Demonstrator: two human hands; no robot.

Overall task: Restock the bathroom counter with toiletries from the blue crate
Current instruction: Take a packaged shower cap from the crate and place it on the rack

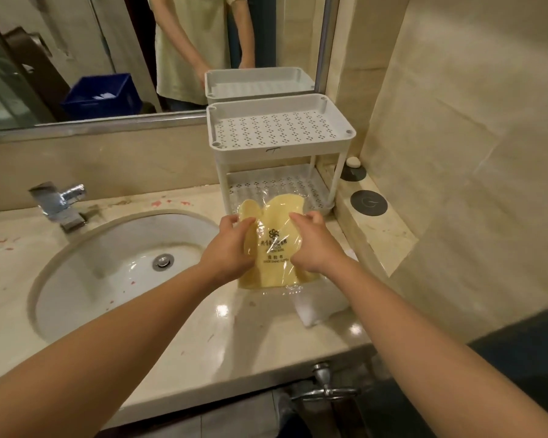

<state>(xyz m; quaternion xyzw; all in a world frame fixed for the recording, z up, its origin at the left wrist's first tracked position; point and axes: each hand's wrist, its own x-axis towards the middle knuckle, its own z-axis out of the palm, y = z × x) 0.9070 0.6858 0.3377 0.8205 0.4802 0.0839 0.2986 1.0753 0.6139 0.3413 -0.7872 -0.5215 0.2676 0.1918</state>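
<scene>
Polished beige stone with a glossy, faintly veined surface forms the counter (pixel 203 343), flecked with small red marks. An oval white basin (pixel 108 248) is sunk into it, smooth and shiny, with a round metal drain and a blocky chrome faucet (pixel 60 200) behind. Against the back wall stands a white plastic rack (pixel 279 147) of two rectangular, round-cornered trays on thin legs, both perforated with clustered dots. The mirror (pixel 76 42) reflects a blue crate (pixel 103 93) with ribbed sides.

Both hands hold a flat, crinkly clear plastic packet (pixel 274 248) containing a soft yellow mitt-shaped cloth printed with dark lettering. The left hand (pixel 227 248) grips its left edge, thumb across the front; the right hand (pixel 314 245) pinches the right edge with curled fingers. The packet is raised over the counter, just in front of the rack's lower tray (pixel 276 184). Beneath it lies a pale white packet (pixel 317 308). Two dark round discs (pixel 368 202) sit on the raised ledge, the farther carrying a small oval soap (pixel 353 161).
</scene>
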